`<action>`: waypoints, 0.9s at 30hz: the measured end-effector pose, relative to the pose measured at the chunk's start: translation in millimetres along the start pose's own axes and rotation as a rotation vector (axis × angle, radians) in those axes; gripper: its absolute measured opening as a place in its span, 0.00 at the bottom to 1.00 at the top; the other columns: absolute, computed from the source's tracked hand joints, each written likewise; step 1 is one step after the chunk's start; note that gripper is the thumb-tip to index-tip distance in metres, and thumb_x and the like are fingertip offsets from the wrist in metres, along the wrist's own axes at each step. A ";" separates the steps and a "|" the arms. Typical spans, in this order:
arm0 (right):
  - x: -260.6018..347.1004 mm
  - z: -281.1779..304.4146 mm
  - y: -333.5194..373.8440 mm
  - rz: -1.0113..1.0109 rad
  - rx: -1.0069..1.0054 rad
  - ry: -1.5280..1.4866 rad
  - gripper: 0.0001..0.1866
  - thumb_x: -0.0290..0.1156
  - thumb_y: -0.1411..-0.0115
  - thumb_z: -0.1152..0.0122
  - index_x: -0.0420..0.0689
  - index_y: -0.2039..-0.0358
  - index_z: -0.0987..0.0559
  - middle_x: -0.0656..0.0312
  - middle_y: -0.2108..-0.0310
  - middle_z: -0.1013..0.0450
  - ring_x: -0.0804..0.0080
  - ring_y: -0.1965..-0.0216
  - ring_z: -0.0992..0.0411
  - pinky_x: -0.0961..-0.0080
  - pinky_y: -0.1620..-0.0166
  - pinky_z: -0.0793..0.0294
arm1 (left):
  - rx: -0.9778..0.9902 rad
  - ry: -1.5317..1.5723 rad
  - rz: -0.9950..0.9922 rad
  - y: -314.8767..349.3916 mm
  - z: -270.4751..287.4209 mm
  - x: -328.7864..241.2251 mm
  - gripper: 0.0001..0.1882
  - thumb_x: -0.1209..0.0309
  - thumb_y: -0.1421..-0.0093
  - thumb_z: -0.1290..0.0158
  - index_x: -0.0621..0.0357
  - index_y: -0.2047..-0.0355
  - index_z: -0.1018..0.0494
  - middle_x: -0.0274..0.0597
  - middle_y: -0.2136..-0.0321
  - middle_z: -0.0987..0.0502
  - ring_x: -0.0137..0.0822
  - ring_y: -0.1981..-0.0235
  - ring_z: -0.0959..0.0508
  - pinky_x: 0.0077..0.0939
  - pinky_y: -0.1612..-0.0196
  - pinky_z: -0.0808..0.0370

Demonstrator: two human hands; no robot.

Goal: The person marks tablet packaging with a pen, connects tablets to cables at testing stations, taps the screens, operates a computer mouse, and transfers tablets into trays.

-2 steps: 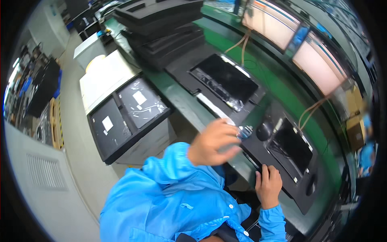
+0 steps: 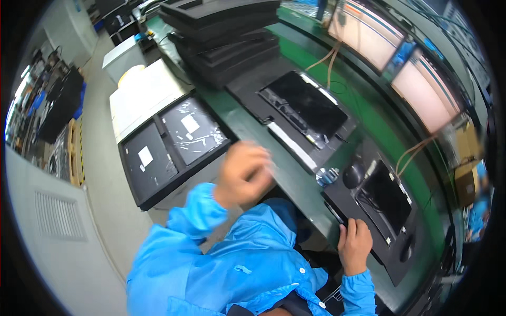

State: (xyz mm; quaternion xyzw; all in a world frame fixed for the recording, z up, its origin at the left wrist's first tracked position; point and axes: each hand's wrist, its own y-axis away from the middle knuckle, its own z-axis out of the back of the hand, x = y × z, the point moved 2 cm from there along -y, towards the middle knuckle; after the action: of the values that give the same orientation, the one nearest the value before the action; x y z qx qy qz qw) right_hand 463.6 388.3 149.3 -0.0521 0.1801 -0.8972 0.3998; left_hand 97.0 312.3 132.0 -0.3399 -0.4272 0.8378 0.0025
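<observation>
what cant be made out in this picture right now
Left hand, head view: motion blur hides whether it holds anything small.
Right hand, head view: the hand itself hides whatever is under it at the mat edge.
Black stack, head view: top cut off by the upper edge.
Far-left clutter, head view: too small and blurred to identify.

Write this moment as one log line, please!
left hand: raised, blurred | right hand: at edge of black mat | dark panel: on that mat
</observation>
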 end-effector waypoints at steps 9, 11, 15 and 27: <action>24.7 -2.6 -3.7 -0.068 0.246 -0.031 0.13 0.23 0.39 0.36 0.35 0.54 0.21 0.49 0.59 0.26 0.50 0.69 0.23 0.57 0.67 0.24 | -0.307 -0.843 1.097 179.9 315.5 189.8 0.40 0.58 0.37 0.37 0.71 0.33 0.38 0.63 0.38 0.31 0.58 0.38 0.28 0.42 0.34 0.32; 22.6 5.6 -23.5 -0.068 0.354 -0.066 0.12 0.24 0.40 0.36 0.37 0.55 0.22 0.49 0.62 0.25 0.52 0.68 0.22 0.58 0.67 0.23 | -0.343 -0.702 1.200 211.4 326.5 208.9 0.39 0.59 0.36 0.38 0.72 0.33 0.38 0.62 0.36 0.32 0.54 0.38 0.28 0.39 0.34 0.32; 44.1 15.6 -75.7 -0.027 0.566 -0.192 0.10 0.27 0.46 0.33 0.40 0.65 0.24 0.54 0.79 0.25 0.56 0.77 0.22 0.65 0.70 0.23 | -0.589 -0.147 1.067 234.8 322.6 220.0 0.31 0.70 0.33 0.41 0.71 0.33 0.35 0.54 0.37 0.29 0.42 0.41 0.24 0.30 0.37 0.29; 328.7 -165.2 -266.1 0.206 0.335 -1.196 0.12 0.31 0.29 0.44 0.38 0.51 0.19 0.54 0.63 0.17 0.67 0.65 0.20 0.70 0.60 0.22 | -0.709 0.047 1.021 219.3 314.7 203.9 0.32 0.81 0.32 0.48 0.73 0.29 0.43 0.54 0.39 0.26 0.36 0.44 0.22 0.26 0.40 0.27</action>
State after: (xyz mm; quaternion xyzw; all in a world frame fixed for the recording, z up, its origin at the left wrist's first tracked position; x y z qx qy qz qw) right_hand 16.6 356.6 76.1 -0.4637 -0.2136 -0.6860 0.5184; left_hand -176.9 8.5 -13.9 -0.4999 -0.4629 0.5329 -0.5018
